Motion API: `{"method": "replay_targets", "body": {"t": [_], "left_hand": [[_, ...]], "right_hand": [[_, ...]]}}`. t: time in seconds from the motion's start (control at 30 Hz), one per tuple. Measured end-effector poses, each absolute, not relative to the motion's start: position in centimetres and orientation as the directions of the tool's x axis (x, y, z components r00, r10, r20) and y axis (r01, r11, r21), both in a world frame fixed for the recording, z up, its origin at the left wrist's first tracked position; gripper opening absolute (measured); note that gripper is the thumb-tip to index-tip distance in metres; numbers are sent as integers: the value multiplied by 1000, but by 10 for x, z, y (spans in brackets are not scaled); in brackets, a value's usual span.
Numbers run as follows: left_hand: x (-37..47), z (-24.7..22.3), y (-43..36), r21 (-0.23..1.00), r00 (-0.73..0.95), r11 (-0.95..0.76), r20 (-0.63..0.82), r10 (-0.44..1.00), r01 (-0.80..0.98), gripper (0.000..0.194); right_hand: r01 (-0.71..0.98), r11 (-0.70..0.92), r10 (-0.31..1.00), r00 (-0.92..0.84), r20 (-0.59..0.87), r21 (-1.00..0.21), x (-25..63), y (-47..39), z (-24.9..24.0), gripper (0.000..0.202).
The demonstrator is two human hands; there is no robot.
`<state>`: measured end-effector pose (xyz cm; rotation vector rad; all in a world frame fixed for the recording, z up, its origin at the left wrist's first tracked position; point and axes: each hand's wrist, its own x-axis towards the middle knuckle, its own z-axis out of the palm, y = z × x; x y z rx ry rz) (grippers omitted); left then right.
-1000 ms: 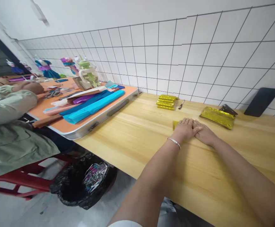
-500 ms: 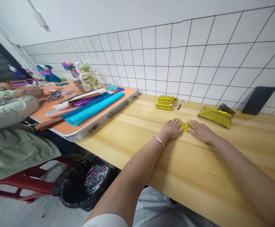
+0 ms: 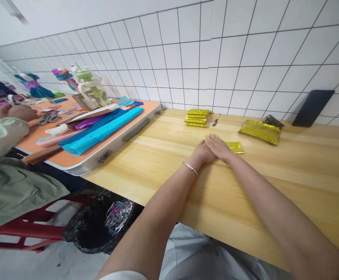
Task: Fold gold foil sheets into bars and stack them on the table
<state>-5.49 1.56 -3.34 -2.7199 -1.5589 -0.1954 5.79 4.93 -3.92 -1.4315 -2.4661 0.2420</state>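
Observation:
A strip of shiny gold foil [image 3: 236, 147] lies flat on the wooden table [image 3: 158, 167], its right end showing and its left end covered by my hands. My left hand [image 3: 203, 152], with a bracelet at the wrist, presses down on the left part of the strip. Partly over it lies my right hand [image 3: 217, 146], flat, with fingers stretched out. Behind them is a small stack of folded gold foil [image 3: 197, 118]. To the right rests a wider gold foil sheet or packet [image 3: 260, 132].
A pen [image 3: 216, 119] lies by the stack. A black item [image 3: 273, 121] and a dark upright panel [image 3: 313, 108] stand at the wall. Left, an orange folding table [image 3: 70, 162] holds rolls of coloured paper [image 3: 105, 130]; a co-worker's hands [image 3: 22, 112] are there. A black-bagged bin [image 3: 84, 233] stands below.
My right hand has moved left from the strip's right side onto my left hand, uncovering the strip's right end. The view has shifted slightly.

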Motion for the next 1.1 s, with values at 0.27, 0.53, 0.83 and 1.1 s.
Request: {"method": "replay_targets", "body": {"t": [0.27, 0.53, 0.83, 1.1], "left_hand": [[-54, -37, 19, 87, 507, -520, 136, 851, 850, 66], [-53, -38, 21, 127, 454, -470, 135, 881, 873, 62], [-55, -37, 19, 100, 467, -484, 149, 871, 870, 61], [-54, -38, 18, 91, 470, -487, 163, 868, 868, 61]], "right_hand": [[841, 466, 885, -440, 153, -276, 79, 42, -39, 75], [869, 455, 891, -441, 109, -193, 107, 41, -43, 77], [844, 524, 851, -523, 46, -109, 139, 41, -38, 75], [854, 515, 857, -512, 53, -73, 136, 35, -37, 73]]}}
